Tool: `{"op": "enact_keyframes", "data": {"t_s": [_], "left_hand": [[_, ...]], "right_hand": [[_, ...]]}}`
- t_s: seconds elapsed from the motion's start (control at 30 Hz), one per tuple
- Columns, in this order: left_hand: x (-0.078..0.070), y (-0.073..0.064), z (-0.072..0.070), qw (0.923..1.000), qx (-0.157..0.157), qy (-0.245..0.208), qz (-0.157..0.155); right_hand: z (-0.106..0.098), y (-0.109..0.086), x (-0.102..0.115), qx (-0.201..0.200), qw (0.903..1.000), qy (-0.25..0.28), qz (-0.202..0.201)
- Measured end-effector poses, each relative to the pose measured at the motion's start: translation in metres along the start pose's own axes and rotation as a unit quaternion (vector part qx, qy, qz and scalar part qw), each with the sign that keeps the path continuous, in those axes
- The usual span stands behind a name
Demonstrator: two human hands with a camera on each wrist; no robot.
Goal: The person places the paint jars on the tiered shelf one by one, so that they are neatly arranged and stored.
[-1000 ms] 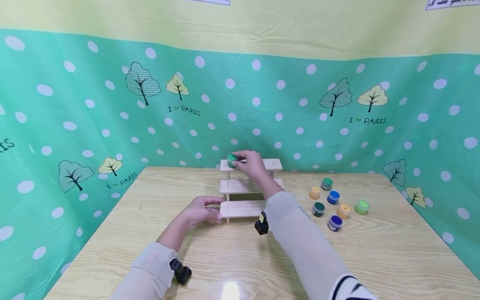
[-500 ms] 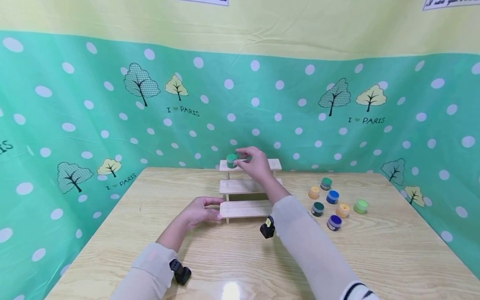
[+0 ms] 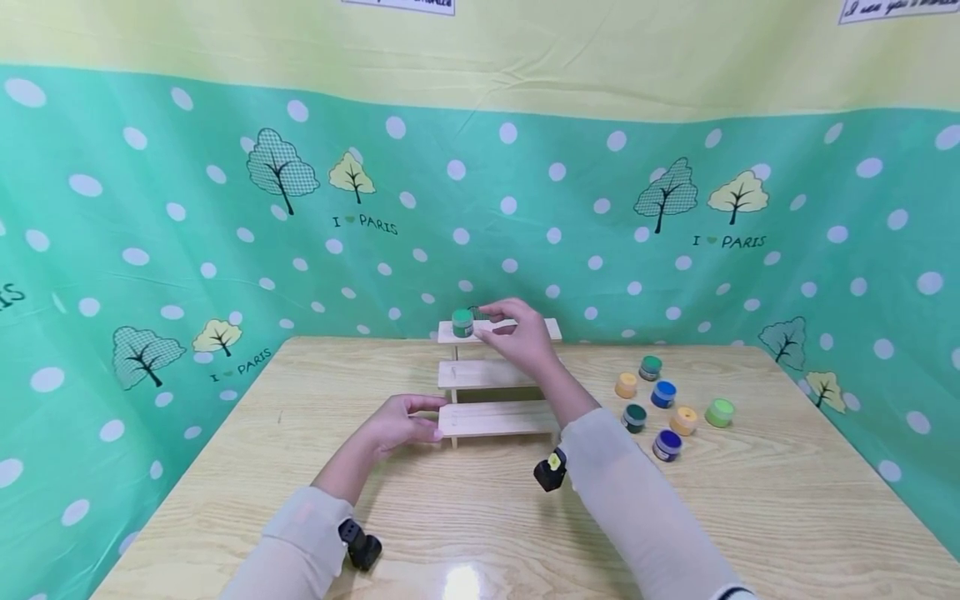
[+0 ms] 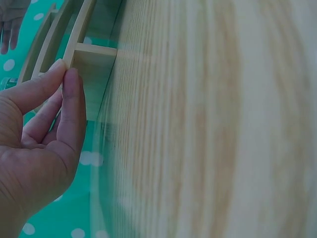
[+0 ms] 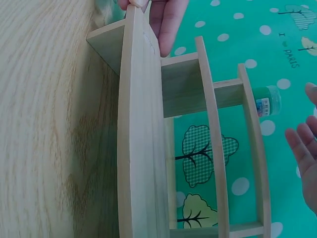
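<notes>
A three-step wooden display stand [image 3: 495, 419] stands near the back of the table. My left hand [image 3: 397, 423] pinches the left end of its lowest shelf between thumb and fingers, as the left wrist view [image 4: 44, 124] also shows. A small paint jar with a green lid [image 3: 462, 323] sits upright at the left end of the top shelf. Just right of that jar is my right hand [image 3: 525, 337], thumb and fingers spread and holding nothing. In the right wrist view a gap shows between the right hand [image 5: 307, 153] and the labelled jar [image 5: 267, 101].
On the table's right lie several paint jars: a green one [image 3: 650, 367], a dark green one [image 3: 633, 418], a blue one [image 3: 663, 394], a purple one [image 3: 667, 446], a light green one [image 3: 719, 412] and two orange ones [image 3: 684, 421]. A polka-dot cloth [image 3: 420, 192] hangs behind.
My right hand has let go of the green-lidded paint jar and drawn back to the right, its fingers parting. The jar stays on the top shelf. My left hand keeps its place.
</notes>
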State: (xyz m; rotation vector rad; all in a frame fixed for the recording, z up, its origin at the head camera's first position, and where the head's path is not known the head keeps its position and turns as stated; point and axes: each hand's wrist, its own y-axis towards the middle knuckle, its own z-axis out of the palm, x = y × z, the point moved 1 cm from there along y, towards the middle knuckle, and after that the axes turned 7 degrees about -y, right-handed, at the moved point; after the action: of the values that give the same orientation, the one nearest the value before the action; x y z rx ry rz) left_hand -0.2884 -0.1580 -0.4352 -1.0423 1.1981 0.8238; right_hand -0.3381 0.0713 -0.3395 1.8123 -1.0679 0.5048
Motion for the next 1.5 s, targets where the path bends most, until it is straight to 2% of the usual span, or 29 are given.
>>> {"op": "enact_keyframes", "data": {"t_s": [0.4,0.77,1.2,1.5], "left_hand": [[0.0,-0.001,-0.001,1.0,0.004,0.0,0.007],[0.002,0.001,-0.003,0.9999,0.004,0.009,0.008],[0.004,0.002,-0.002,0.9999,-0.001,0.012,0.008],[0.004,0.002,-0.002,0.9999,-0.001,0.014,0.005]], "right_hand": [[-0.013,-0.013,0.002,0.017,0.9985,0.044,-0.028],[-0.027,-0.032,0.003,0.036,0.9957,0.076,-0.039],[-0.044,-0.057,-0.001,0.034,0.9962,0.042,-0.068],[-0.056,-0.071,-0.005,0.03,0.997,0.05,-0.051]]}}
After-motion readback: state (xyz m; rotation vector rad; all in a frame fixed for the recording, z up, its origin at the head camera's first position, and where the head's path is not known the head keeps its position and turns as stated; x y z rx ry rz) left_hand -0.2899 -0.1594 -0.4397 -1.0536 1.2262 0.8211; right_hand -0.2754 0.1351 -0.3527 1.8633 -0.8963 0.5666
